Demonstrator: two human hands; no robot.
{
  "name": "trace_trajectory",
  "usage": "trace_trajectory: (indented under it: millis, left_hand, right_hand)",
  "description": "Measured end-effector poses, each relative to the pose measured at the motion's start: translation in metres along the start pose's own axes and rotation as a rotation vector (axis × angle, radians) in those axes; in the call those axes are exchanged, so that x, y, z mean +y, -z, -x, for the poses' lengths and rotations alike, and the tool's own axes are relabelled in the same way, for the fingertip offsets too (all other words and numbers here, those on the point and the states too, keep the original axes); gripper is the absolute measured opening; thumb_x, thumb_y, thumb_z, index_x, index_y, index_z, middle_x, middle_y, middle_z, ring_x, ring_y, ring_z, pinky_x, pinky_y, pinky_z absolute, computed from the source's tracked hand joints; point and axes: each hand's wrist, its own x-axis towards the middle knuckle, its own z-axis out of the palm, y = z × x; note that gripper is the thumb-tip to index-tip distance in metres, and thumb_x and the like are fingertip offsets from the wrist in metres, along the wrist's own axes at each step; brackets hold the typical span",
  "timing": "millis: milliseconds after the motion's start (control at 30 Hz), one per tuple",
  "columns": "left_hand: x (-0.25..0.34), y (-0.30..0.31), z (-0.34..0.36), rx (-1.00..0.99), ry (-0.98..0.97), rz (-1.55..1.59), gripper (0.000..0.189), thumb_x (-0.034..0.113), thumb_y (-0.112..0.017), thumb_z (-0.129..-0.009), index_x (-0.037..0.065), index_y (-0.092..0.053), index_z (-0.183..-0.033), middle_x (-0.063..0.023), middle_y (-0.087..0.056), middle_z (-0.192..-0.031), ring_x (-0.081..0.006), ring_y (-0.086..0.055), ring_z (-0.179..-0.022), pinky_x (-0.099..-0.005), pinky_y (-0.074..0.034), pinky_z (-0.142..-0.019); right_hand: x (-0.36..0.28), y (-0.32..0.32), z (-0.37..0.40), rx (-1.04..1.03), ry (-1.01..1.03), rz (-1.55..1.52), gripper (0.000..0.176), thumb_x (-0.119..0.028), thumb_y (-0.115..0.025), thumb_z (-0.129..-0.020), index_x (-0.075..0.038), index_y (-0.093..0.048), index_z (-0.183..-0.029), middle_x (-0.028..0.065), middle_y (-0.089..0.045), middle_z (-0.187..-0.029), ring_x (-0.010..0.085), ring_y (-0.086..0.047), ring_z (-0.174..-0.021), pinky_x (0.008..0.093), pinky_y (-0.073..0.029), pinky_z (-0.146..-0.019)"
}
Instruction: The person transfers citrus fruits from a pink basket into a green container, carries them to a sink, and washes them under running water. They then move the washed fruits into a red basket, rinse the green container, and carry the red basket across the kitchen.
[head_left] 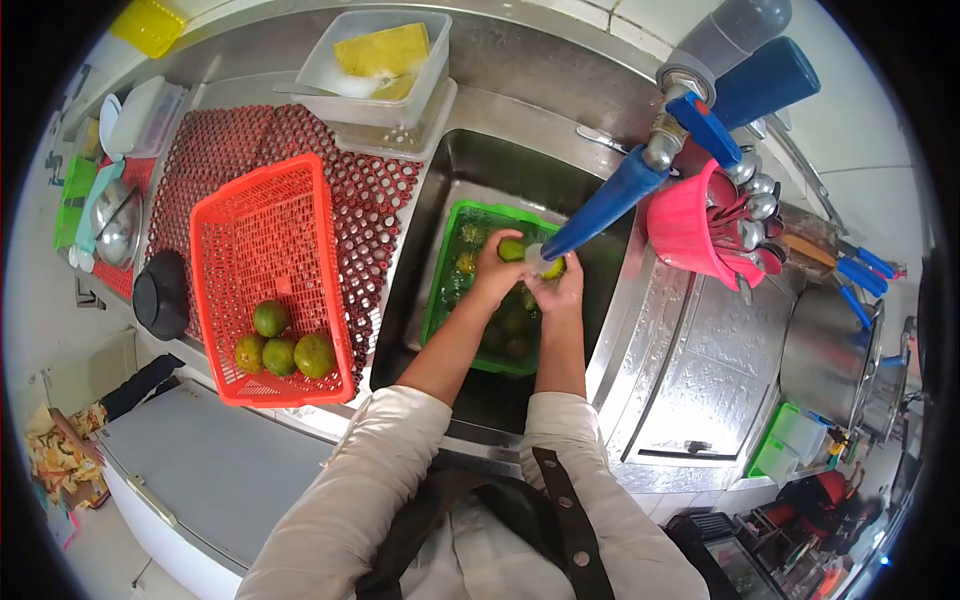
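Under the mouth of a blue tap hose, both my hands are in the sink over a green basket of water and fruit. My left hand is closed around a green orange. Beside it, my right hand curls around a yellowish-green orange, partly hidden by the hose end and its stream. More oranges lie in the basket's water below my hands and forearms. Several green oranges rest at the near end of a red plastic basket left of the sink.
The dark sink surrounds the green basket. Behind stands a plastic tub with a yellow sponge and suds. To the right are a pink basket of spoons and a metal lid. A black bowl sits far left.
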Motion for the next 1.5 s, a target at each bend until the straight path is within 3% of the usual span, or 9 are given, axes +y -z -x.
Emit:
trace_trajectory:
  millis: [33, 167, 267, 367, 533, 900, 1033, 1233, 1500]
  left_hand:
    - [-0.005, -0.003, -0.007, 0.013, -0.185, -0.247, 0.030, 0.002, -0.069, -0.067, 0.008, -0.054, -0.093, -0.0038, -0.056, -0.073, -0.0095, -0.053, -0.058, -0.0209, -0.042, -0.050]
    - [-0.014, -0.013, -0.018, -0.013, -0.195, -0.427, 0.028, 0.009, -0.069, -0.059, 0.008, -0.059, -0.085, -0.0048, -0.059, -0.075, -0.0219, -0.058, -0.066, -0.0315, -0.047, -0.061]
    - [-0.001, -0.012, -0.019, 0.093, -0.239, -0.665, 0.022, 0.026, -0.064, -0.071, 0.007, -0.061, -0.082, -0.0073, -0.060, -0.071, -0.0222, -0.058, -0.064, -0.0301, -0.046, -0.058]
    - [0.007, 0.001, -0.023, 0.189, 0.456, 0.263, 0.051, 0.055, -0.043, -0.081, 0.007, -0.059, -0.081, -0.0078, -0.058, -0.077, -0.0228, -0.055, -0.066, -0.0354, -0.048, -0.066]
    - [0.006, 0.037, -0.014, 0.219, 0.555, 0.634, 0.046, 0.047, -0.050, -0.081, 0.005, -0.051, -0.099, -0.0125, -0.052, -0.101, -0.0270, -0.048, -0.095, -0.0394, -0.045, -0.078]
    - [-0.011, 0.058, -0.011, 0.137, 0.580, 0.704, 0.041, 0.039, -0.058, -0.080, 0.007, -0.050, -0.104, -0.0095, -0.056, -0.094, -0.0221, -0.055, -0.078, -0.0296, -0.049, -0.061]
    - [-0.022, 0.052, -0.014, -0.108, 0.538, 0.419, 0.040, 0.027, -0.067, -0.074, 0.010, -0.048, -0.105, -0.0060, -0.056, -0.093, -0.0173, -0.055, -0.078, -0.0255, -0.047, -0.055]
    - [-0.006, 0.033, 0.006, 0.022, 0.354, 0.222, 0.058, 0.023, -0.073, -0.067, 0.009, -0.041, -0.113, -0.0062, -0.055, -0.093, -0.0130, -0.054, -0.077, -0.0212, -0.044, -0.052]
    - [-0.015, 0.012, -0.005, 0.057, 0.444, 0.212, 0.034, 0.041, -0.052, -0.082, 0.008, -0.056, -0.086, -0.0045, -0.057, -0.072, -0.0120, -0.052, -0.056, -0.0220, -0.038, -0.040]
  right_hand:
    - [0.000, 0.006, 0.000, 0.011, 0.083, 0.062, 0.022, -0.029, -0.060, -0.077, -0.013, -0.053, -0.090, 0.0060, -0.058, -0.084, 0.0230, -0.055, -0.075, 0.0332, -0.043, -0.059]
    - [-0.002, 0.025, -0.011, 0.038, 0.087, 0.082, 0.026, -0.029, -0.061, -0.076, -0.012, -0.053, -0.095, 0.0042, -0.058, -0.090, 0.0220, -0.056, -0.081, 0.0339, -0.045, -0.064]
    - [-0.004, 0.021, 0.003, 0.071, 0.054, -0.001, 0.029, -0.034, -0.059, -0.078, -0.012, -0.053, -0.097, 0.0038, -0.058, -0.094, 0.0223, -0.055, -0.080, 0.0335, -0.044, -0.062]
    - [-0.004, 0.012, 0.011, 0.112, 0.005, 0.003, 0.034, -0.041, -0.054, -0.080, -0.012, -0.053, -0.098, 0.0043, -0.057, -0.094, 0.0226, -0.055, -0.078, 0.0328, -0.043, -0.060]
    - [0.002, 0.020, -0.005, -0.015, -0.094, 0.162, 0.040, -0.047, -0.047, -0.083, -0.012, -0.051, -0.102, 0.0054, -0.056, -0.092, 0.0268, -0.056, -0.078, 0.0324, -0.045, -0.060]
    - [0.018, 0.007, 0.002, -0.141, 0.140, 0.364, 0.030, -0.031, -0.049, -0.083, -0.009, -0.049, -0.104, 0.0081, -0.056, -0.091, 0.0261, -0.058, -0.072, 0.0347, -0.048, -0.055]
    - [0.011, 0.004, 0.001, -0.192, -0.022, 0.255, 0.033, -0.035, -0.043, -0.086, -0.006, -0.052, -0.097, 0.0096, -0.056, -0.081, 0.0252, -0.056, -0.063, 0.0286, -0.046, -0.052]
    - [-0.010, -0.009, 0.005, -0.033, -0.128, 0.310, 0.037, -0.038, -0.040, -0.084, -0.006, -0.055, -0.091, 0.0101, -0.058, -0.073, 0.0262, -0.055, -0.060, 0.0324, -0.045, -0.051]
    - [-0.022, -0.003, 0.031, 0.010, -0.028, 0.408, 0.031, -0.032, -0.047, -0.086, -0.003, -0.054, -0.094, 0.0101, -0.060, -0.082, 0.0236, -0.058, -0.070, 0.0366, -0.048, -0.061]
